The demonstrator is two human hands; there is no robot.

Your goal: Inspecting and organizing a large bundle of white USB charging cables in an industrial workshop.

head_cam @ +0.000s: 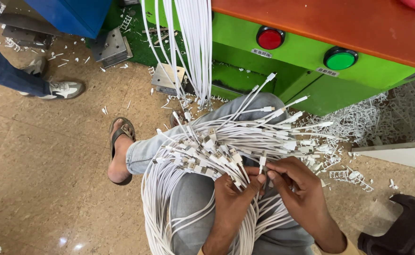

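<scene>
While the person sits with a big bundle of white cables [203, 156] across the lap, both hands work in the lower middle of the frame. The left hand [233, 193] is closed around the gathered cables just below their connector ends, thumb and fingers wrapped on the bunch. The right hand [295, 186] sits just beside it, its thumb and forefinger pinched together on one single cable plug [263, 163] that stands up between the two hands. The connector ends fan out toward the right and upper right, and the long loops of cable hang down over the grey-trousered knee [193, 193] toward the bottom edge.

More white cables [195, 42] hang straight down from the top centre, in front of a green machine cabinet [302, 61]. On this cabinet there are two round buttons — a red button [270, 38] and, to its right, a green button [340, 58] — under an orange top [335, 23]. White plastic scraps [368, 123] lie in a heap at the right, on the speckled floor [51, 165]. The person's sandalled foot [120, 151] rests left of centre. In the upper left, another person's sneaker [63, 89] and blue trouser leg [4, 71] are visible, near a blue box [70, 14].
</scene>
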